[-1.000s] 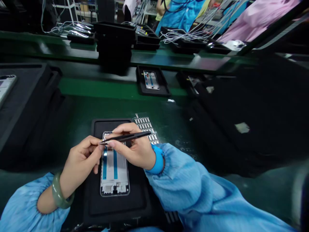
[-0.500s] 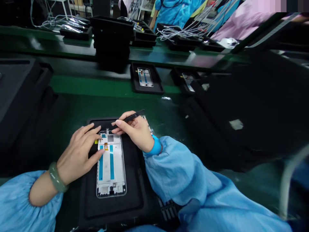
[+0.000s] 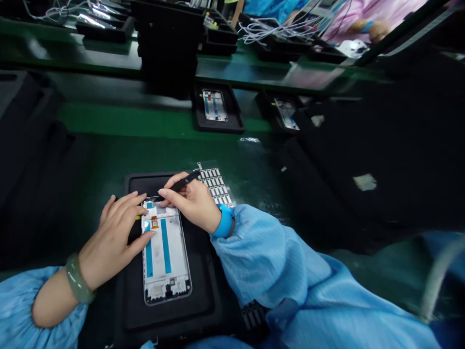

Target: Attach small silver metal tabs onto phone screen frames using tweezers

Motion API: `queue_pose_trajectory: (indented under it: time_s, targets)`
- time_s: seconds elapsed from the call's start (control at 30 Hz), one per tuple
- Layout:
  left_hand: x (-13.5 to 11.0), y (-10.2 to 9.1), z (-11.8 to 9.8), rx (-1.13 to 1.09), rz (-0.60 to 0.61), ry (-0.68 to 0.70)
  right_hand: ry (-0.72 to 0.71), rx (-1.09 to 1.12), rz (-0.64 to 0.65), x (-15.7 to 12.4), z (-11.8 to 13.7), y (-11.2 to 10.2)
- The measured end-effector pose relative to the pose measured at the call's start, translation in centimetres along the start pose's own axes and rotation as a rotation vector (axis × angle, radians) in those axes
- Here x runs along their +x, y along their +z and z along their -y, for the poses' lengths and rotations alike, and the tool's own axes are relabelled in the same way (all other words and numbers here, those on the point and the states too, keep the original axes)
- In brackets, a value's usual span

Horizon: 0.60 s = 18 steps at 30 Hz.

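Note:
A phone frame with blue strips and an orange flex piece lies in a black tray. My left hand is open, fingers spread over the frame's upper left edge, the thumb resting on its face. Pinched in my right hand are black tweezers, slanting down to the frame's top end. The tweezer tips are too small to make out, as is anything between them. Just beyond my right hand lies a clear sheet of small white-and-black stickers.
Farther back, another black tray carries a phone frame; one more phone frame lies to its right. A black tray stack stands behind. Dark covered stacks flank both sides. Across the line are white cables and a co-worker's hand.
My right hand has moved slightly left and down, bringing the tweezers onto the frame's top end. More of the sticker sheet shows. The view has tilted down a little.

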<state>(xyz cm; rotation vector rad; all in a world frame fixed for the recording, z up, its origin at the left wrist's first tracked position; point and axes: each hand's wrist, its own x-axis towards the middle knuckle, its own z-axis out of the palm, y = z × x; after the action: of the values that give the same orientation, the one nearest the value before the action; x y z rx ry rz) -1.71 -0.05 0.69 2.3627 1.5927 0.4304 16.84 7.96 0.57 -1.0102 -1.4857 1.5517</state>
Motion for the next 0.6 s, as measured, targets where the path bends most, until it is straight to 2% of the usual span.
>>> queue_pose_trajectory:
  time_s: [0.33, 0.6]
  targets:
    - [-0.10, 0.03, 0.11, -0.030, -0.023, 0.008, -0.005, -0.056, 0.016, -0.04, 0.15, 0.03]
    - [0.02, 0.05, 0.09, 0.051, -0.019, 0.031, -0.038, -0.099, 0.021, -0.06, 0.04, -0.04]
